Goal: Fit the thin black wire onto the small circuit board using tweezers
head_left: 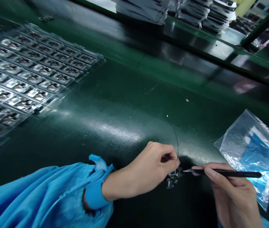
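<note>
The green work surface point(134, 104) filled most of the view and carried everything noted below. Far to the upper left of the small circuit board point(172, 179), a clear plastic tray point(30, 76) lay flat, its rows of pockets holding small metallic parts. Far above the board, at the back edge, stood stacks of grey trays point(196, 11). To the right of the board lay a clear plastic bag point(250, 152) with something blue inside. The left hand point(148, 171), in a blue sleeve point(46, 196), reached to the board from the left, fingers pinched narrow on its top edge, where a thin black wire point(176, 139) curved upward. The right hand point(231, 196) lay right of the board, fingers closed around black tweezers point(222, 173), tip just beside the board; whether tip and board touched could not be told.
</note>
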Available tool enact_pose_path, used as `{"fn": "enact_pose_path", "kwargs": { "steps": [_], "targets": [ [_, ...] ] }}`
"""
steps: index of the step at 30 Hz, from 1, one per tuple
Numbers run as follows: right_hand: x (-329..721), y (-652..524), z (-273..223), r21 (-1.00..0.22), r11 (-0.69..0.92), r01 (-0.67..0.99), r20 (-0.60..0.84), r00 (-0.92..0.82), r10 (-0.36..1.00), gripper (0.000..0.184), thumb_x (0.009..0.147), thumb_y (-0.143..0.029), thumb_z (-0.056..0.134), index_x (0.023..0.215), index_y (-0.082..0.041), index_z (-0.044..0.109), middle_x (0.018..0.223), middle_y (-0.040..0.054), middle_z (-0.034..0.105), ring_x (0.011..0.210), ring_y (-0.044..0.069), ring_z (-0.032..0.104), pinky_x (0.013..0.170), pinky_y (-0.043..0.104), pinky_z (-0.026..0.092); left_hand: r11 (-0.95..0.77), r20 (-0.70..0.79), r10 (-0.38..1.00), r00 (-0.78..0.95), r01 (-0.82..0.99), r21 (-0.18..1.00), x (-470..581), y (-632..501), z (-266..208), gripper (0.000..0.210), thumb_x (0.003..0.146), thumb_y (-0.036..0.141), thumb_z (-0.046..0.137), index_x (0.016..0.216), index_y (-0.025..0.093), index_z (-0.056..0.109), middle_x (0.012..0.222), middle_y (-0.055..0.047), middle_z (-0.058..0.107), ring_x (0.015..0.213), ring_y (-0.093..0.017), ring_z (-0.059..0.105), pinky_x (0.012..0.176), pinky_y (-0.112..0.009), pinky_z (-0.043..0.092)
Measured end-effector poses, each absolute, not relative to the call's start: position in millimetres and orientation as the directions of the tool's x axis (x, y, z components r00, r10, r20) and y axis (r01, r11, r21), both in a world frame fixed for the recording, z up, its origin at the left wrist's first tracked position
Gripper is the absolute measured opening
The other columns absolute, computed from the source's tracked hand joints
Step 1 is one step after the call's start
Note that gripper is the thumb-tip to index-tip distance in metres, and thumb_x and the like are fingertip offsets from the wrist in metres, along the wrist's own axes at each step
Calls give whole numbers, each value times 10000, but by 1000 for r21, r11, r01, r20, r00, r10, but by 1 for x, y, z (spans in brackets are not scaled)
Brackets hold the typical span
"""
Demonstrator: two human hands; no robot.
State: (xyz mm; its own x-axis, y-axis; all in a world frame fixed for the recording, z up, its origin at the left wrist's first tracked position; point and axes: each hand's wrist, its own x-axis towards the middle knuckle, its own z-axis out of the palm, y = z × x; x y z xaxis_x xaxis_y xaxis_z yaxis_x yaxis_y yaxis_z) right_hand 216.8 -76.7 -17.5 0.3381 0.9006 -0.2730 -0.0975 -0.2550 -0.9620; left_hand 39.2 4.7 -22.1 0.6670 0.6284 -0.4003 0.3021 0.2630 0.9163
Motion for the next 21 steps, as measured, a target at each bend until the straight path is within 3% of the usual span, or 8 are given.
{"fn": "enact_pose_path", "kwargs": {
  "steps": [7,15,21],
  "targets": [
    [210,-76,-16,-960,-250,-126,-279,374,884,40,692,-229,753,699,-189,749,723,59,730,743,194,689,704,160,544,354,-448,601,662,281,892,39,5,-18,158,771,215,508,642,135,551,566,35,454,539,-88,390,515,-221,314],
    [210,-77,-15,-949,-283,-136,-314,372,874,41,666,-221,764,671,-180,756,710,69,720,731,216,687,673,187,559,406,-449,583,677,235,883,40,5,-24,171,748,255,513,626,138,544,558,29,450,543,-99,398,520,-233,314],
    [198,-76,-7,-908,-343,-240,-418,459,784,35,618,-212,765,604,-198,737,684,17,698,692,167,668,671,150,536,383,-445,573,688,256,888,39,5,-23,171,761,225,503,618,140,540,563,32,448,547,-94,392,523,-231,314]
  ]
}}
